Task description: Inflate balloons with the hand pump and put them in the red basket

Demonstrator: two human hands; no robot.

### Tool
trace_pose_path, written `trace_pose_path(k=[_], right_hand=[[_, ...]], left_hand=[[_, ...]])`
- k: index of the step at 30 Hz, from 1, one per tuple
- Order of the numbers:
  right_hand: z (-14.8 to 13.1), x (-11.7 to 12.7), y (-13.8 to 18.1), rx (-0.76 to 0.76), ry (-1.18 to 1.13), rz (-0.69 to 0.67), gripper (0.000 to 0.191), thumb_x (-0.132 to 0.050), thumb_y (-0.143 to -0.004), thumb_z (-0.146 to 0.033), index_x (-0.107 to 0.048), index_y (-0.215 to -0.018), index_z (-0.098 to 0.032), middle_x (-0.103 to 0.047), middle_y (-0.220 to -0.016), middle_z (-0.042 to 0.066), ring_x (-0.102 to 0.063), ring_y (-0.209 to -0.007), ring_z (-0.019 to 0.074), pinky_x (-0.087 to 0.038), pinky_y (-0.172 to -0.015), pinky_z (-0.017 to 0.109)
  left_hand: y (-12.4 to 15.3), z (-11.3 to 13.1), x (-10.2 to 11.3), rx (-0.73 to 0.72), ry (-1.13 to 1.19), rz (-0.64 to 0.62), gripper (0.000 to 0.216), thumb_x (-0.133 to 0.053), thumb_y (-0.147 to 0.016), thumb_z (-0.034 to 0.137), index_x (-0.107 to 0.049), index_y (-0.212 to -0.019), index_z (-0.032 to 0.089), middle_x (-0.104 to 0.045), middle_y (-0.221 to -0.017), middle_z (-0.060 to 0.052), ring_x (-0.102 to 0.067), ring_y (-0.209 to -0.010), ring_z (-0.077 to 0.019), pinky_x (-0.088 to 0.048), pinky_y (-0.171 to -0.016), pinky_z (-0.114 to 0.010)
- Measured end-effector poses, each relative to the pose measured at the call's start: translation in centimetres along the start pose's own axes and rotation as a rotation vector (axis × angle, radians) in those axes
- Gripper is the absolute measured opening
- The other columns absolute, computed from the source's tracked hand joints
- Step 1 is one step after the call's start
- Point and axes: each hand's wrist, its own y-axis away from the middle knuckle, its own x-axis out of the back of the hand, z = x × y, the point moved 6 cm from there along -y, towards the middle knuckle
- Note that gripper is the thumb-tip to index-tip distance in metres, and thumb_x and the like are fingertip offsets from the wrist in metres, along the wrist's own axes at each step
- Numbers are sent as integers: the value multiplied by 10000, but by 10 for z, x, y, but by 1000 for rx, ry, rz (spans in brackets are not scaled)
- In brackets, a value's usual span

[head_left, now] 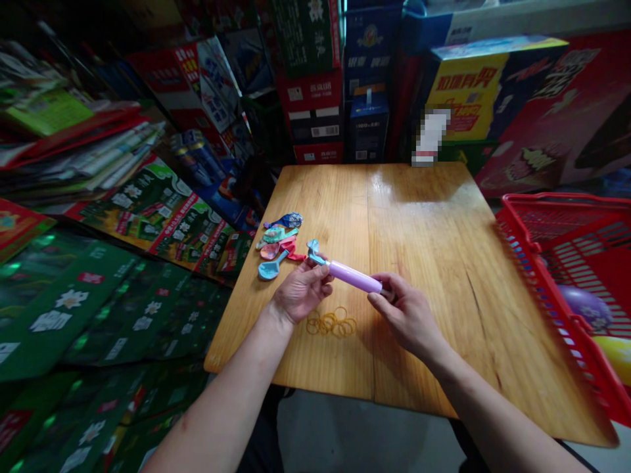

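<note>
A purple balloon pump (355,276) lies aslant between my hands, above the wooden table. My right hand (409,312) is closed around its right end. At the other end, my left hand (306,289) pinches the neck of a light blue balloon (313,249) at the pump's nozzle. How far the neck sits over the nozzle is hidden by the fingers. Left of that hand lies a pile of deflated balloons: a dark blue one (290,221), a mint green one (277,234), pinkish-red ones (271,250) and another light blue one (269,269). Several yellow rubber bands (331,323) lie near my wrists.
A red plastic basket (535,253) stands along the table's right side, with a purple inflated balloon (586,307) and a yellow one (616,355) inside. Green cartons (93,295) are stacked at left. More boxes (315,98) line the back of the wooden table (419,230).
</note>
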Motion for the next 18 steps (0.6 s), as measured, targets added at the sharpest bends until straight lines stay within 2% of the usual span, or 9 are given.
trace_pose_path(k=[3, 7, 11, 13, 15, 18], right_hand=[[2, 4, -2, 8, 37, 50, 194, -661, -898, -278, -690, -1077, -208, -708, -872, 47, -634, -743, 185, -482, -676, 312], [3, 3, -1, 49, 85, 77, 203, -672, -899, -277, -690, -1093, -220, -716, -904, 53, -637, -745, 186, -485, -681, 318], [-4, -3, 0, 59, 70, 68, 219, -696, -891, -292, -691, -1099, -225, -704, -886, 50, -623, -734, 184, -480, -680, 326], [-4, -6, 0, 8, -73, 18, 278, -714, -887, -320, -678, -1148, -229, -688, -858, 40, -608, -718, 178, -475, -663, 321], [0, -7, -1, -84, -349, -46, 302, -713, -902, -368, -664, -1166, -231, -679, -851, 36, -601, -716, 170, -474, -656, 311], [9, 3, -4, -221, -802, -84, 246, -716, -904, -420, -672, -1036, -218, -662, -830, 32, -572, -676, 139, -460, -649, 292]], left_hand=[[-1, -2, -2, 16, -14, 23, 301, -879, -733, 112, -729, -983, 186, -697, -848, 12, -704, -736, -116, -440, -492, -151], [-2, -6, -8, 28, 21, 23, 298, -870, -772, 185, -739, -1039, 177, -753, -1114, -72, -746, -760, -131, -414, -430, -114], [-5, -5, -8, -42, 74, 108, 212, -824, -836, 244, -733, -1012, 169, -776, -1061, -84, -717, -640, -101, -498, -460, -128], [-8, -2, -5, -83, 85, 162, 172, -797, -863, 225, -728, -1005, 157, -782, -1021, -82, -675, -575, -70, -516, -473, -127], [-12, 7, -2, -131, 102, 195, 144, -772, -885, 215, -723, -1002, 145, -783, -1007, -88, -642, -544, -50, -518, -477, -120], [-16, 29, 5, -228, 155, 205, 101, -733, -920, 209, -716, -992, 139, -782, -989, -86, -627, -543, -41, -512, -481, -112]])
